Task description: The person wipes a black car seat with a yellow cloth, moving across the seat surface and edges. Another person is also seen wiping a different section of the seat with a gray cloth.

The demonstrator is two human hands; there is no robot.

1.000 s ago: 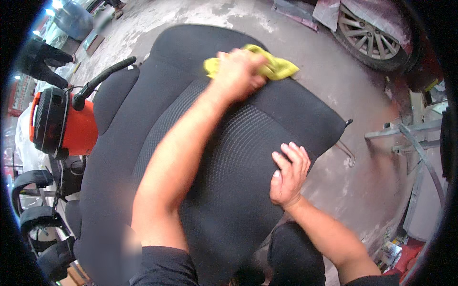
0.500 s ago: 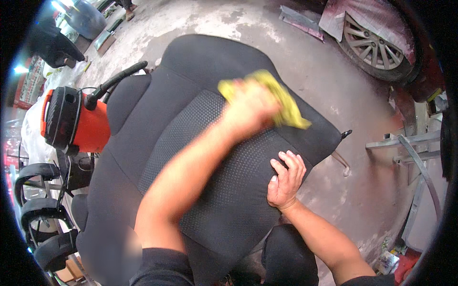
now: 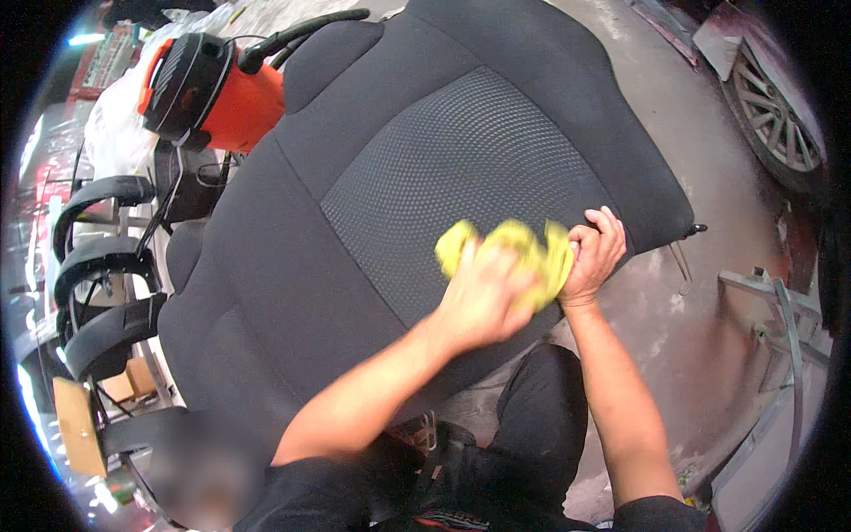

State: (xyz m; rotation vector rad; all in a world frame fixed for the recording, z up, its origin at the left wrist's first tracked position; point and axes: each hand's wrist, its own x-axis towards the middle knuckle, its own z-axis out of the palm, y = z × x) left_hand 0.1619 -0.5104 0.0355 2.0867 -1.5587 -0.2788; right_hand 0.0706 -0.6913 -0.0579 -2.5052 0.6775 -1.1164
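A large black seat back with a dotted grey-patterned centre panel lies in front of me, slanting up to the right. My left hand is closed around a bunched yellow cloth over the panel's near right part, smeared by motion. My right hand rests on the seat's right edge beside the cloth, fingers loosely bent against the fabric. Its thumb side meets or nearly meets the cloth; I cannot tell which. At the far right corner of the seat a small black fitting sticks out.
An orange and black vacuum cleaner with a black hose stands at the left. Black curved parts hang on a rack below it. A car wheel is at the far right, with a metal frame nearer.
My left hand has brought the cloth from the seat's far right part nearer, beside my right hand. The view has shifted, and my right hand's fingers are more bent.
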